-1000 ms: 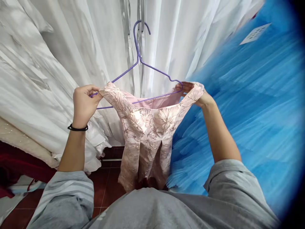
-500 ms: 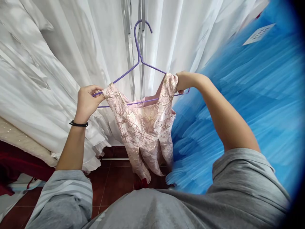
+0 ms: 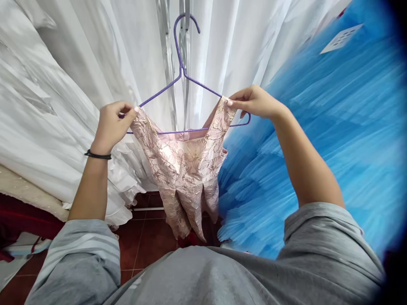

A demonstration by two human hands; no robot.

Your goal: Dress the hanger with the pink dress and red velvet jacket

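A pink floral brocade dress (image 3: 190,161) hangs by its shoulder straps from a purple hanger (image 3: 199,83). The hanger's hook points up, in front of a metal upright. My left hand (image 3: 116,123) pinches the dress's left strap between thumb and fingers, near that end of the hanger, and covers the hanger's tip. On the other side, my right hand (image 3: 254,101) pinches the right strap from above, its thumb on the front. Below that hand the hanger's right end sticks out past the strap.
White garments (image 3: 66,84) hang on the left and behind the dress. Blue tulle (image 3: 311,140) fills the right side, with a white card (image 3: 341,38) on it. Metal uprights (image 3: 170,63) stand in the middle. Dark red floor tiles (image 3: 152,241) show below.
My right hand has shifted from beside the strap to a pinch on its top. My left thumb has moved onto the left strap. Hanger and dress sit slightly further left and higher in view.
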